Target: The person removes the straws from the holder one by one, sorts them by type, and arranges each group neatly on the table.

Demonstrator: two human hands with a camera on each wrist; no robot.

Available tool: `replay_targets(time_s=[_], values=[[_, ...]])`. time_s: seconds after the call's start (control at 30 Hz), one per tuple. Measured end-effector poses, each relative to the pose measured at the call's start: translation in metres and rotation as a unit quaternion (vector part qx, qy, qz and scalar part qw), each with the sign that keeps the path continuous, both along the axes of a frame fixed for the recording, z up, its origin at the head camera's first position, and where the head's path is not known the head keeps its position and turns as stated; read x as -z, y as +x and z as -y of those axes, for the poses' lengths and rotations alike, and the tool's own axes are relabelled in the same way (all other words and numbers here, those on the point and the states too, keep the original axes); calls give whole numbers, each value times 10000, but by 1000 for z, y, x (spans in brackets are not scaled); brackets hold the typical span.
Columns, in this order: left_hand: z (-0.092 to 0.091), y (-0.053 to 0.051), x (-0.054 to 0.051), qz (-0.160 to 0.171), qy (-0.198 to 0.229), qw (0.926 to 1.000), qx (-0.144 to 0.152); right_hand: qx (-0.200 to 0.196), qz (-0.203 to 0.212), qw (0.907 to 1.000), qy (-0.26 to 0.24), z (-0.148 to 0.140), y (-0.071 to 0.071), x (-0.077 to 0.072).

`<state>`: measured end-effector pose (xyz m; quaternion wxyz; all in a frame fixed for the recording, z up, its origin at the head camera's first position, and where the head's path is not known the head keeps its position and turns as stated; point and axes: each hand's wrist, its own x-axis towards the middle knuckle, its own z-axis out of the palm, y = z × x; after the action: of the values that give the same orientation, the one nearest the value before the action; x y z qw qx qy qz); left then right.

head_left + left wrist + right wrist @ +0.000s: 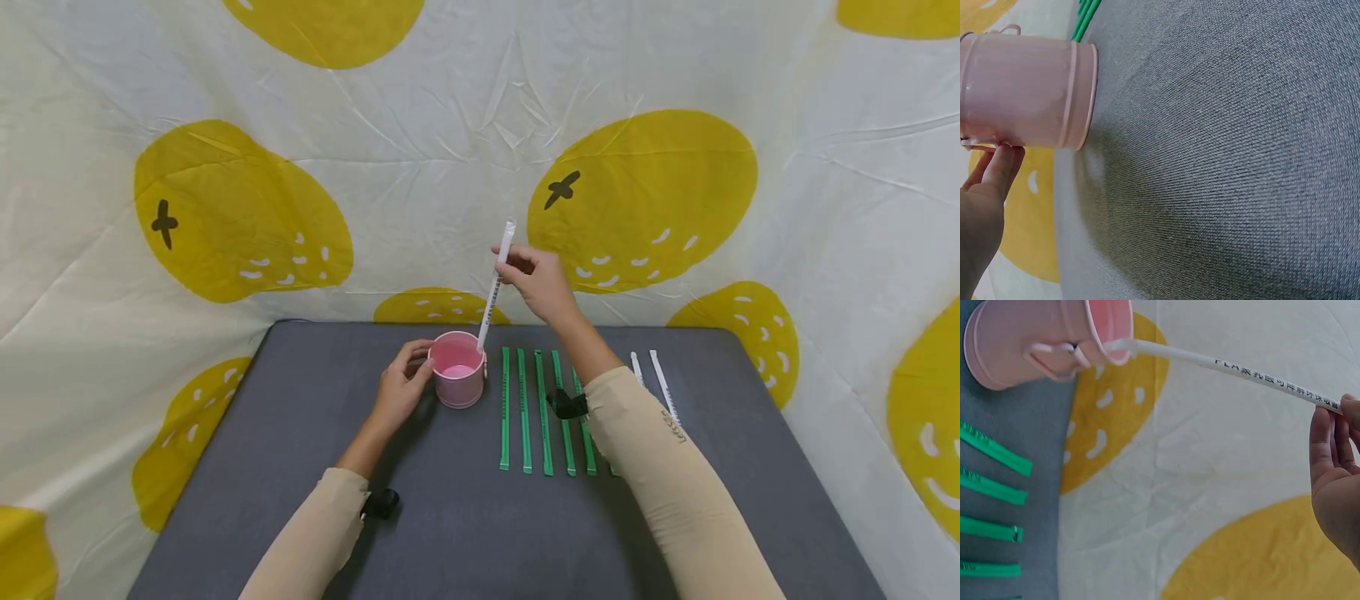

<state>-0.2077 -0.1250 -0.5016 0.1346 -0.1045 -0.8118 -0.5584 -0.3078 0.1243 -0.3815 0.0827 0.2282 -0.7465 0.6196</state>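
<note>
A small pink bucket (pixel 459 390) stands upright on the dark grey table. At its left side, my left hand (pixel 401 387) holds it near the rim with fingers and thumb; in the left wrist view the fingertips (pixel 1005 153) meet the small side handle. My right hand (pixel 542 283) pinches a white paper-wrapped straw (pixel 495 292) by its upper part, above and right of the bucket. The straw leans, and its lower end is at the bucket's right rim, just over the opening. Printed characters run along the wrapper (pixel 1260 377). Only pink inner surface shows inside the bucket.
Several green-wrapped straws (pixel 505 408) lie in a row right of the bucket, some partly hidden under my right forearm. Two white-wrapped straws (pixel 663 383) lie farther right. Behind the table (pixel 300 417) hangs a pale cloth (pixel 450 108) with yellow shapes.
</note>
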Motion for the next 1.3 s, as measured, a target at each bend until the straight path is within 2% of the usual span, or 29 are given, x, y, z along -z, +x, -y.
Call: replay_targets(time_s=[0.33, 0.53, 0.73, 0.9, 0.97, 1.13, 1.3], values=[[-1, -1, 0, -43, 25, 10000, -47, 418, 105, 9987, -270, -44, -1, -6], [-2, -1, 1, -109, 67, 9999, -95, 577, 174, 9974, -389, -77, 0, 2], [-2, -1, 2, -99, 73, 9999, -61, 759, 403, 9963, -67, -116, 6, 15], [-3, -2, 3, -22, 73, 10000, -25, 1075, 426, 9922, 457, -144, 21, 16], [-3, -2, 3, -1, 70, 10000, -34, 1189, 439, 9897, 670, -156, 22, 22], [-5, -2, 3, 8, 49, 10000, -48, 1500, 423, 9820, 1063, -192, 13, 51], [-7, -3, 4, -25, 105, 9999, -36, 1931, 469, 9675, 1564, -222, 14, 71]])
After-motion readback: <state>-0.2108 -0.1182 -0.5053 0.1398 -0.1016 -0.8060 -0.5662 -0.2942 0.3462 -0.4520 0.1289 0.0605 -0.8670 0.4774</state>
